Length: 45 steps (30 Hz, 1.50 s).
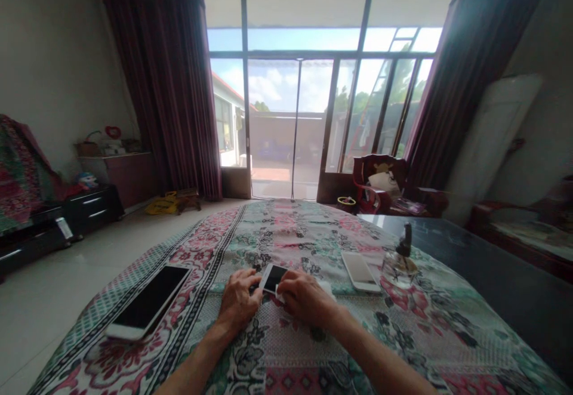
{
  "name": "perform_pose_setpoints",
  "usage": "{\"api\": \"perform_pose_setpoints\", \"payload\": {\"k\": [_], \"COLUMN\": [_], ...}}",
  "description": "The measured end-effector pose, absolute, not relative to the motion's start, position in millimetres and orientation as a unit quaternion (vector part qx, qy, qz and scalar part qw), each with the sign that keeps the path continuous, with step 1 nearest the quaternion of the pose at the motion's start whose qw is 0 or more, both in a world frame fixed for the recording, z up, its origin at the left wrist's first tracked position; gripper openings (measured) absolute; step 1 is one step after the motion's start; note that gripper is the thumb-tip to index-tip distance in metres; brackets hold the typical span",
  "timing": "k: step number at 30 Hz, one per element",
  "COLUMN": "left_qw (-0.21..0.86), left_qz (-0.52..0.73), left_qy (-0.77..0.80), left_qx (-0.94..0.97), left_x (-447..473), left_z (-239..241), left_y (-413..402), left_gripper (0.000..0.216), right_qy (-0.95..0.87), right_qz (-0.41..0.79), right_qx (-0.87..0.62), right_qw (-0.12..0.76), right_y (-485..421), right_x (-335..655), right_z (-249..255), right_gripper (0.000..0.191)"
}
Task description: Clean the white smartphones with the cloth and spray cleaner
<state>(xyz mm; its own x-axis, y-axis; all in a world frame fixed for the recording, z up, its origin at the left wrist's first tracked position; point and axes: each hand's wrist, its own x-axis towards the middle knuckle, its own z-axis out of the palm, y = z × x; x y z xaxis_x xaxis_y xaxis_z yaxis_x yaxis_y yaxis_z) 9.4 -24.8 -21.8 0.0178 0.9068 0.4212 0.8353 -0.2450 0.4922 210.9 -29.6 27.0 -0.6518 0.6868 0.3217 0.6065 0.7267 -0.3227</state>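
A small white smartphone (274,275) with a dark screen lies on the patterned cloth between my two hands. My left hand (242,296) grips its left edge, thumb along the near side. Bent over the screen's right part, my right hand (307,298) presses a white wipe (329,289), mostly hidden under the fingers; whether it is tissue or fabric I cannot tell. A larger white tablet (150,299) with a black screen rests to the left. Right of my hands lies another white phone (360,271), beside a clear spray bottle (400,267) with a black pump top.
A floral tablecloth (286,234) covers the table, with a dark surface (465,258) at its right. Beyond stand a wooden chair (380,183), a black cabinet (92,204) and glass doors (290,126) between dark curtains.
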Motion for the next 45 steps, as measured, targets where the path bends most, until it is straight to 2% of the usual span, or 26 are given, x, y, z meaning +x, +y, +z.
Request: {"api": "perform_pose_setpoints", "payload": {"k": [16, 26, 32, 40, 45], "left_qw": [0.055, 0.047, 0.048, 0.074, 0.074], "left_qz": [0.349, 0.350, 0.324, 0.300, 0.302], "left_qy": [0.616, 0.611, 0.613, 0.623, 0.623], "left_qx": [0.704, 0.708, 0.719, 0.719, 0.718], "left_x": [8.0, 8.3, 10.1, 11.0, 10.7], "left_z": [-25.6, -28.1, -24.7, -17.1, -19.3], "left_y": [-22.6, -22.7, -25.8, -28.2, -26.7], "left_gripper": [0.027, 0.028, 0.042, 0.040, 0.039], "right_qy": [-0.873, -0.808, -0.796, -0.766, -0.759], "right_qz": [0.094, 0.092, 0.080, 0.030, 0.014], "right_qx": [-0.416, -0.527, -0.556, -0.615, -0.623], "right_qw": [0.235, 0.248, 0.225, 0.185, 0.189], "right_y": [-52.4, -65.3, -51.2, -22.3, -30.9], "right_x": [254.2, 273.7, 263.2, 250.3, 245.6], "right_z": [22.2, 18.1, 24.2, 28.1, 25.2], "right_gripper": [0.023, 0.025, 0.025, 0.027, 0.026]}}
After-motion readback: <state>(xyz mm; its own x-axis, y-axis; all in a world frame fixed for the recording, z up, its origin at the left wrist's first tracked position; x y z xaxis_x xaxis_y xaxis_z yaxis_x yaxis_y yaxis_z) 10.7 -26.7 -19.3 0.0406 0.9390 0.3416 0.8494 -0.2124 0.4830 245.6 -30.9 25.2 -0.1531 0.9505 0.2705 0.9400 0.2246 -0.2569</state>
